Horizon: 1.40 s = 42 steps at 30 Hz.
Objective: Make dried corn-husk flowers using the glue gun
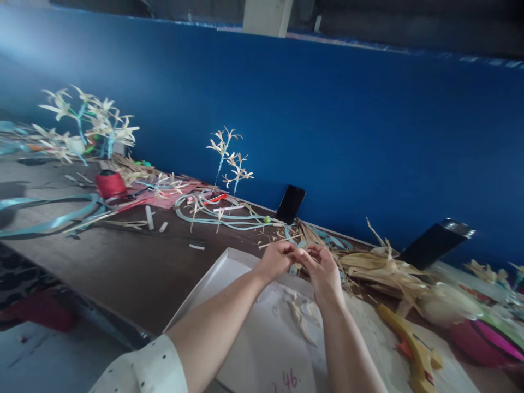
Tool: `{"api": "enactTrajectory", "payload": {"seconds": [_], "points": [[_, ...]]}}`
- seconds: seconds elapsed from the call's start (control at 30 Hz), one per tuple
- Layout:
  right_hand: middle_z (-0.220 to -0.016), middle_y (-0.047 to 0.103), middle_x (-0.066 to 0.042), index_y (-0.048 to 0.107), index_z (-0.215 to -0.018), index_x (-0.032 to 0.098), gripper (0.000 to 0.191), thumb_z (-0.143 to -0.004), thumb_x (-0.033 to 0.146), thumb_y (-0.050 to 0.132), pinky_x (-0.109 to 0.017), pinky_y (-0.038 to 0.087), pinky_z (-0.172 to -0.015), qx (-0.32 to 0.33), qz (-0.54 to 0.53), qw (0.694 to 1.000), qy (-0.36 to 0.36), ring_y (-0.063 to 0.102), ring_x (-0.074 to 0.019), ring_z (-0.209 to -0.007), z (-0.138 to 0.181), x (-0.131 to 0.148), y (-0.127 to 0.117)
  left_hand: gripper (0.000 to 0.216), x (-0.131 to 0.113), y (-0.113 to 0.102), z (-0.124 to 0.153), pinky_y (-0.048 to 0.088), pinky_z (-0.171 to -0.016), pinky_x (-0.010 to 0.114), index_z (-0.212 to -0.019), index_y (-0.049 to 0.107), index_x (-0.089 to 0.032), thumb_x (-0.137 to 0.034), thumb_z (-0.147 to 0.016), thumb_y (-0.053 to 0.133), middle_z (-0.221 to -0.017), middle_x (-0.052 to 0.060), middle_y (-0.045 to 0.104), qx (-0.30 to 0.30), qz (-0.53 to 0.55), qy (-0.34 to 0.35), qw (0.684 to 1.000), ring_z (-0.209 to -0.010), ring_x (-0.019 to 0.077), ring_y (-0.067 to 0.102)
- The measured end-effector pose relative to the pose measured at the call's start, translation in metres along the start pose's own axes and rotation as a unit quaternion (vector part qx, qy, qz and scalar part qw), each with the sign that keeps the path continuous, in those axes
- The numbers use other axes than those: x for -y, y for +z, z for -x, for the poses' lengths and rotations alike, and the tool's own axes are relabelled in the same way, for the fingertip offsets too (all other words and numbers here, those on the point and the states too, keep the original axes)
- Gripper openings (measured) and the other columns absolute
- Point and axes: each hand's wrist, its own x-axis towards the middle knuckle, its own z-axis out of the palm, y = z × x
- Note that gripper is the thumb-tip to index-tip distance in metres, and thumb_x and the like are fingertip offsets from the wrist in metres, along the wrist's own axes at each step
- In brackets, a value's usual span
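My left hand and my right hand meet at the fingertips above the far edge of a white shallow box. Both are closed in a pinch. Whatever sits between the fingers is too small and too covered to name. Inside the box lies a pale dried strip, below my hands. Just beyond my fingers are dried husks and bits of light blue ribbon.
A yellow glue gun rests at the right, near a dark flask. A phone leans on the blue partition. Handmade flowers, red thread and blue ribbon loops lie leftward.
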Motion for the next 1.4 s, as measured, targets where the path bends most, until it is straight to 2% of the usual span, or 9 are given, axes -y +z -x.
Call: {"api": "enactTrajectory", "payload": {"seconds": [0.13,0.23,0.33,0.43,0.6,0.77,0.97,1.17,1.4], "points": [[-0.084,0.067,-0.008,0.061,-0.090,0.016,0.051,-0.057,0.053,0.073,-0.029,0.047,-0.062,0.009,0.068,0.998,-0.017,0.061,-0.0203,-0.071,0.000,0.000,0.001,0.025,0.008,-0.003,-0.006,0.030,-0.045,0.020,-0.073,0.064,-0.012,-0.034,-0.064,0.066,-0.048,-0.004,0.046,-0.007,0.066,-0.042,0.997,-0.043,0.0058,0.038],[-0.085,0.068,-0.008,0.064,-0.090,0.017,0.052,-0.057,0.055,0.072,-0.029,0.046,-0.059,0.017,0.109,0.994,-0.008,0.061,-0.0206,-0.068,-0.001,-0.001,0.000,0.023,0.004,-0.003,-0.005,0.033,-0.047,0.020,-0.076,0.065,-0.012,-0.032,-0.064,0.067,-0.052,-0.003,0.051,-0.017,0.066,-0.039,0.997,-0.046,0.0065,0.042],[-0.080,0.069,-0.006,0.067,-0.093,0.017,0.051,-0.060,0.056,0.070,-0.029,0.045,-0.059,0.063,0.104,0.992,0.028,0.061,-0.0210,-0.068,0.000,-0.002,0.001,0.023,-0.005,-0.002,-0.003,0.037,-0.053,0.021,-0.077,0.067,-0.013,-0.033,-0.064,0.068,-0.060,-0.001,0.058,-0.028,0.078,-0.034,0.996,-0.053,0.0081,0.047],[-0.079,0.069,-0.005,0.068,-0.094,0.018,0.049,-0.062,0.054,0.070,-0.028,0.045,-0.060,0.069,0.054,0.995,0.046,0.061,-0.0195,-0.069,0.002,0.001,0.002,0.026,-0.011,-0.001,-0.001,0.040,-0.060,0.021,-0.073,0.067,-0.012,-0.035,-0.061,0.071,-0.067,0.002,0.062,-0.033,0.104,-0.032,0.994,-0.061,0.0097,0.051],[-0.079,0.068,-0.003,0.068,-0.099,0.019,0.049,-0.058,0.045,0.077,-0.024,0.045,-0.056,0.033,-0.120,0.987,0.104,0.057,-0.0123,-0.060,0.002,0.003,0.001,0.033,-0.009,-0.002,-0.002,0.040,-0.063,0.022,-0.074,0.066,-0.010,-0.040,-0.062,0.071,-0.065,0.003,0.060,-0.017,0.137,-0.036,0.990,-0.064,0.0109,0.054],[-0.092,0.069,-0.004,0.069,-0.098,0.020,0.044,-0.057,0.033,0.079,-0.020,0.046,-0.056,0.035,-0.260,0.957,0.121,0.054,-0.0070,-0.057,-0.002,-0.002,-0.004,0.036,-0.007,-0.003,-0.002,0.036,-0.056,0.020,-0.078,0.067,-0.011,-0.043,-0.063,0.069,-0.066,0.003,0.061,-0.018,0.106,-0.051,0.993,-0.059,0.0089,0.050],[-0.102,0.067,-0.005,0.069,-0.100,0.021,0.039,-0.063,0.029,0.076,-0.018,0.044,-0.048,0.059,-0.297,0.948,0.101,0.052,-0.0053,-0.053,-0.002,0.000,-0.006,0.039,-0.001,-0.003,-0.001,0.034,-0.054,0.020,-0.082,0.067,-0.012,-0.048,-0.068,0.065,-0.068,0.003,0.061,0.034,0.044,-0.046,0.997,-0.055,0.0075,0.047],[-0.084,0.070,-0.004,0.072,-0.087,0.019,0.036,-0.053,0.027,0.082,-0.016,0.043,-0.044,0.023,-0.279,0.952,0.121,0.047,-0.0036,-0.047,-0.001,0.005,-0.004,0.037,0.001,-0.003,0.000,0.035,-0.056,0.021,-0.076,0.066,-0.011,-0.048,-0.070,0.062,-0.067,0.003,0.062,0.060,0.003,-0.025,0.998,-0.056,0.0083,0.047],[-0.069,0.069,-0.001,0.071,-0.081,0.017,0.037,-0.048,0.026,0.084,-0.016,0.042,-0.045,-0.043,-0.227,0.967,0.111,0.057,-0.0086,-0.054,-0.005,-0.002,-0.004,0.039,-0.009,-0.006,0.003,0.035,-0.057,0.021,-0.079,0.067,-0.011,-0.049,-0.071,0.060,-0.071,0.004,0.064,0.087,-0.061,-0.014,0.994,-0.059,0.0095,0.048]]}}
